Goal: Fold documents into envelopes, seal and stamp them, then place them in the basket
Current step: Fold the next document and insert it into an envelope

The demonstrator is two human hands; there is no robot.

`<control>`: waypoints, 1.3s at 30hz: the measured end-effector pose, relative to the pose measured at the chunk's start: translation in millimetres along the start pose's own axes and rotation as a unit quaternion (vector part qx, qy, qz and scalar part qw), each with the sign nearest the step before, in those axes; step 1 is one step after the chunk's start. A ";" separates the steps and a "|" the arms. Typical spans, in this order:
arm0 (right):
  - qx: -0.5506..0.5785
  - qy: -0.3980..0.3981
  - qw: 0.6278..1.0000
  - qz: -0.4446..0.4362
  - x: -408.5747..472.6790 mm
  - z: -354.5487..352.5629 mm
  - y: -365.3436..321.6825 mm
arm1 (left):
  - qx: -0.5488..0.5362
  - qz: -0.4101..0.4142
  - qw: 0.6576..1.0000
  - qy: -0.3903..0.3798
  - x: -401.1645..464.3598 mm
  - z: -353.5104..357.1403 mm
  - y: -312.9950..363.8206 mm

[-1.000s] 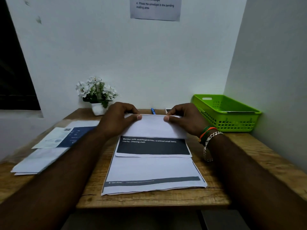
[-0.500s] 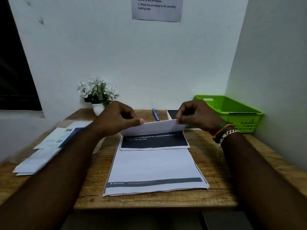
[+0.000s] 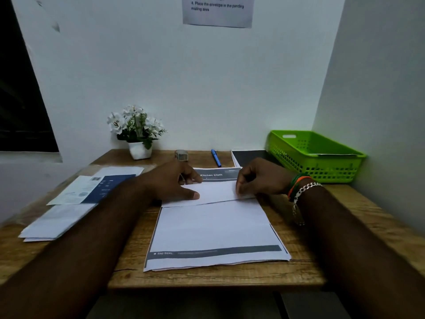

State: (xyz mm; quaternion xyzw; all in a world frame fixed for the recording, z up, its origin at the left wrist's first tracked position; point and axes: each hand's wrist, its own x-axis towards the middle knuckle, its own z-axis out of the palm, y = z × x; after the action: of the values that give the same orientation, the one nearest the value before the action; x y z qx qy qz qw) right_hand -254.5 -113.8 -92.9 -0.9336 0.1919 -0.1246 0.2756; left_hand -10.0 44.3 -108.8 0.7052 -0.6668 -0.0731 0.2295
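Head view: my left hand (image 3: 171, 184) presses flat on the folded sheet (image 3: 216, 192); my right hand (image 3: 259, 178) pinches its right edge, basket (image 3: 322, 171) beyond it.

"Kitchen Cloth", "END GOAL" on document (image 3: 213, 229)

Folded document (image 3: 213, 192): white sheet lying flat on the stack of printed documents (image 3: 213, 229), near mid-desk. I read its fold edge as facing me, though blur makes that uncertain. Stack is white with a dark band along the near edge, header "Kitchen Cloth" at the far end. Envelopes (image 3: 69, 203), white and blue, lie overlapped at left. Green basket (image 3: 322, 166) at far right corner, something pale inside.
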 end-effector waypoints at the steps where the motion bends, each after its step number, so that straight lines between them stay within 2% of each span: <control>1: -0.002 0.029 1.000 -0.007 1.0 1.8 -1.3 | -0.008 -0.003 1.000 -0.001 -0.2 0.3 0.8; 5: -0.042 0.159 0.985 -0.044 9.9 16.7 -5.3 | -0.012 0.002 0.999 0.031 -1.3 -1.1 8.6; 10: -0.033 0.153 0.985 -0.072 15.4 24.3 -14.4 | -0.019 0.032 0.997 0.061 -1.4 -5.4 12.0; 16: 0.001 0.176 0.978 -0.108 13.8 16.7 -19.8 | -0.039 0.109 0.968 0.224 4.0 4.3 35.6; 20: 0.021 0.166 0.979 -0.113 11.7 9.7 -17.5 | -0.034 0.089 0.975 0.203 6.9 -1.8 31.9; 25: 0.089 0.170 0.978 -0.077 0.2 -7.3 -5.6 | -0.088 0.046 0.979 0.179 -2.7 -19.8 7.8; 31: 0.116 0.179 0.975 -0.059 -0.4 -9.9 -7.4 | -0.203 0.027 0.956 0.211 -8.0 -19.6 3.0; 39: 0.125 0.191 0.973 -0.047 1.3 -1.1 -12.7 | -0.180 0.022 0.957 0.224 -0.8 -6.6 12.0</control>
State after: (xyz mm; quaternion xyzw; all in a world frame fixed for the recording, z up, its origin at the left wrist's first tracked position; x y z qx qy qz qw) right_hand -250.0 -105.0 -84.7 -0.8589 0.1798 -0.3363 0.3419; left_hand -18.2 46.5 -98.1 0.6355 -0.5895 -0.0269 0.4979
